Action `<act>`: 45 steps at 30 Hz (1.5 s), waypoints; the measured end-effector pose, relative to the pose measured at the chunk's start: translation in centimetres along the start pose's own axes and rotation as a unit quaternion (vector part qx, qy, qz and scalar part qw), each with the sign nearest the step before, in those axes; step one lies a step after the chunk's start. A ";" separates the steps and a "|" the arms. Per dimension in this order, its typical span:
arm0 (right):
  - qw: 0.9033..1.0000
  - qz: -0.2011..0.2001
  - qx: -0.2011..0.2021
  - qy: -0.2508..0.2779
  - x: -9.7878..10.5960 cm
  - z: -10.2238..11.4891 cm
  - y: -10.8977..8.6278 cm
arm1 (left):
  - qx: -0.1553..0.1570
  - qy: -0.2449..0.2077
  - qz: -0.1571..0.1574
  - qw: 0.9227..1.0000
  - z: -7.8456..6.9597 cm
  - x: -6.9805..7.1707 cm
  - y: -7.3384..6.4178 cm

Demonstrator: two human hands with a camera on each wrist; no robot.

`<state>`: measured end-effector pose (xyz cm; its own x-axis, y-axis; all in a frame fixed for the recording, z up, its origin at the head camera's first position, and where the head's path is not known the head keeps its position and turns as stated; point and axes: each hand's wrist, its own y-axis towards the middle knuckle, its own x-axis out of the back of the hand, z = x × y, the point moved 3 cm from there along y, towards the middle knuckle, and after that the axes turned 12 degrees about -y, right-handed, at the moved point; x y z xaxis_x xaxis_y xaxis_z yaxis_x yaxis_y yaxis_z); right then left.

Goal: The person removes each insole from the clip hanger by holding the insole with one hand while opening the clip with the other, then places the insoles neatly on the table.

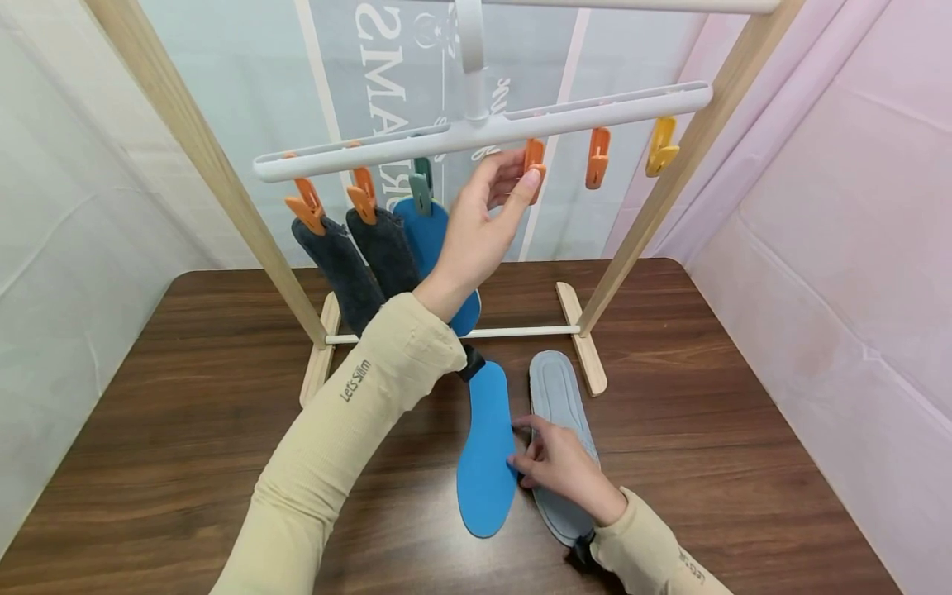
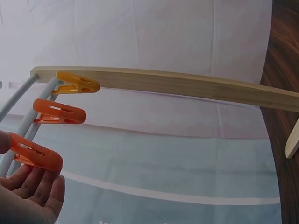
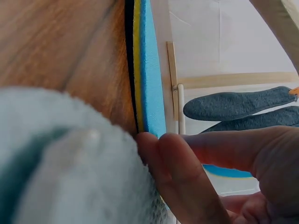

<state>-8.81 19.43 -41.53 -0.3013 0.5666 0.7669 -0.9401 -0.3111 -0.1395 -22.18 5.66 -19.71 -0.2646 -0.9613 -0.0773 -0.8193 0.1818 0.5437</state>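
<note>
2 dark insoles (image 1: 340,268) in orange clips (image 1: 308,216)

Plastic, wood and cloth-like textures
Smooth plastic clips (image 1: 597,159) and hanger (image 1: 610,113); matt bare-wood posts (image 1: 645,231); wood-grain desk (image 1: 706,413) with a sheen; finely woven-looking blue insole (image 1: 487,463); rough, fuzzy dark insoles (image 1: 338,268).

The left hand (image 1: 476,225) partly hides its orange clip (image 1: 535,154).
</note>
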 end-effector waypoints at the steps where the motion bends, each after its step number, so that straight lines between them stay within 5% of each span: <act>1: 1.000 0.001 0.002 0.000 0.0 0.0 0.0 | -0.001 -0.001 -0.001 1.000 0.0 0.0 0.0; 12: 0.998 0.013 0.042 -0.048 1.5 0.9 -0.2 | 0.002 0.003 0.005 1.000 -0.2 -0.1 -0.1; 20: 0.988 -0.037 0.101 -0.110 4.4 2.5 0.5 | -0.007 0.011 0.003 1.000 -0.1 0.1 -0.4; 29: 0.983 -0.115 0.129 -0.066 5.0 3.4 2.2 | -0.019 0.090 0.012 0.996 -0.7 0.5 -2.5; 38: 0.956 -0.225 0.185 -0.033 5.5 4.7 4.8 | -0.146 0.176 -0.011 0.974 -1.7 2.6 -5.2; 45: 0.956 -0.234 0.177 -0.022 5.6 5.0 6.9 | -0.204 0.186 -0.079 0.958 -1.9 4.6 -5.7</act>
<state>-16.22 16.62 -35.07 0.1527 0.6768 0.7202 -0.8548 -0.2752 0.4399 -17.73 -0.15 -21.59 0.1079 -0.9912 0.0763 -0.5465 0.0050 0.8374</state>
